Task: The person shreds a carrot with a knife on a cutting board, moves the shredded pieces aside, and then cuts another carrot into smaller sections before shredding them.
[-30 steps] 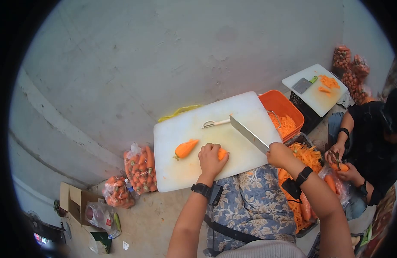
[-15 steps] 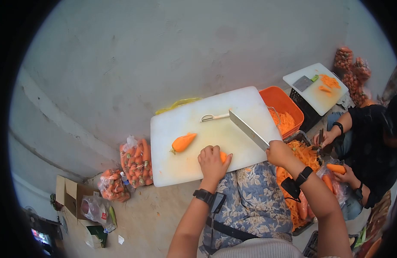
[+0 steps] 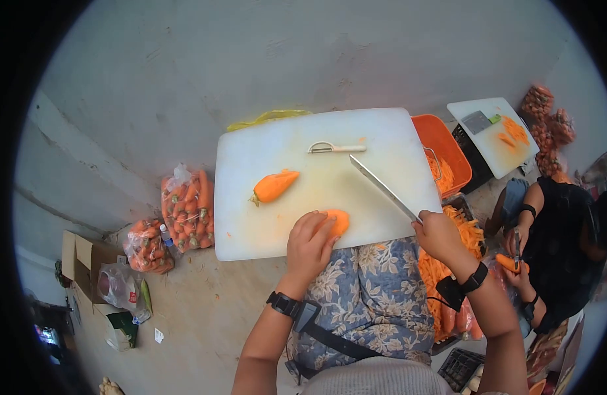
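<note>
My left hand [image 3: 308, 249] rests on the near part of the white cutting board [image 3: 264, 148], fingers curled over an orange carrot piece [image 3: 339, 222] and partly hiding it. In my right hand [image 3: 438, 236] I grip the handle of a kitchen knife [image 3: 382, 188]. Its blade slants up and left above the board, seen nearly edge-on and apart from the carrot piece. To the left lies a peeled carrot chunk [image 3: 275, 187] with its stem end. A white peeler [image 3: 336, 149] lies toward the board's far side.
An orange bucket [image 3: 453, 150] and a crate of carrot strips [image 3: 462, 229] stand at right. Beyond sits a co-worker [image 3: 560, 257] holding a carrot and a tool. Bagged carrots [image 3: 188, 210] and a cardboard box [image 3: 79, 257] are at left. A second board [image 3: 491, 141] stands back right.
The view has shifted. The knife's blade has turned from showing its flat side to nearly edge-on, uncovering the peeler's handle. More of the carrot piece shows beside my left fingers.
</note>
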### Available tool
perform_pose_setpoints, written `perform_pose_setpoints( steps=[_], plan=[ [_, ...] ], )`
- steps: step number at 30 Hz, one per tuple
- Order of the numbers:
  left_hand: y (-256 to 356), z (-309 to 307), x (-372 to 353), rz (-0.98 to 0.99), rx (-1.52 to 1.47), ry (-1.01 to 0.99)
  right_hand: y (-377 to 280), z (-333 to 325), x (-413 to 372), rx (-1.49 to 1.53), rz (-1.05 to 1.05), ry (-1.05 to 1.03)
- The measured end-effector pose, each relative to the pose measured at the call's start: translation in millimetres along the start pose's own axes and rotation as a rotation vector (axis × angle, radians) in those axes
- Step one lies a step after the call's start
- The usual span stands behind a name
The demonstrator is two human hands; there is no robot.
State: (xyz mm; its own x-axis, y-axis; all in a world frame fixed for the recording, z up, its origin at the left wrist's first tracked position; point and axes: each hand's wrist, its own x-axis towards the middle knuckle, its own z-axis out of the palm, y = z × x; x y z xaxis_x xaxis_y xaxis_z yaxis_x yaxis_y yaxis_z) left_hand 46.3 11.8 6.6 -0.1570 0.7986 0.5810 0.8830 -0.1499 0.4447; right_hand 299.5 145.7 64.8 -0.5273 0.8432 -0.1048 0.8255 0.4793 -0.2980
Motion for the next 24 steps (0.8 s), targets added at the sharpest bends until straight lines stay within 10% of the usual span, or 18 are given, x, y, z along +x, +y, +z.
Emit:
perform_pose_setpoints(
  steps=[24],
  plan=[
    [-5.4,-2.9,-1.6,0.005,0.039,0.004,-48.7,-23.6,24.5,-0.113,-0.481,-0.217]
  ],
)
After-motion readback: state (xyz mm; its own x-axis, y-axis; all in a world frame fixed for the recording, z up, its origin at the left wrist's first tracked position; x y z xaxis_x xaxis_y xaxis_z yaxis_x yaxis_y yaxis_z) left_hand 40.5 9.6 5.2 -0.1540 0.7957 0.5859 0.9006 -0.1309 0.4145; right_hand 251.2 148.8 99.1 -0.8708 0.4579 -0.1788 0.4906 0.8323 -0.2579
